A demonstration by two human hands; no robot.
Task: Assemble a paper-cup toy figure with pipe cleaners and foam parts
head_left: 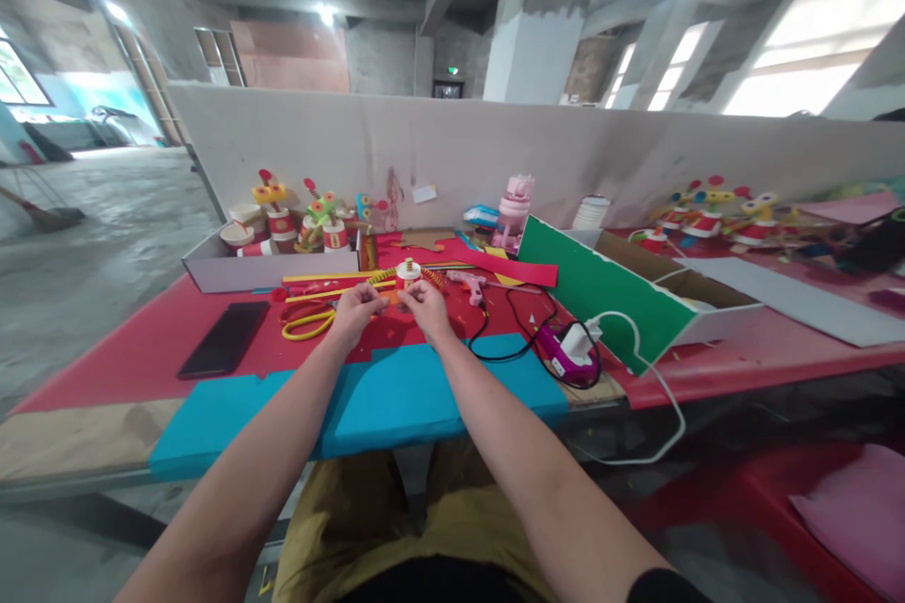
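Forearms, hands [392, 309] meeting before paper-cup craft [408, 274].

Bright window glare right, ceiling lamps flare, edges warped.

Red table [141, 353], blue sheet [396, 400], black phone [222, 339], yellow scissors [304, 320]

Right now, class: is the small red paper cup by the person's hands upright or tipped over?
Upright: the red paper cup stands on the table, its top facing up, just beyond both hands.
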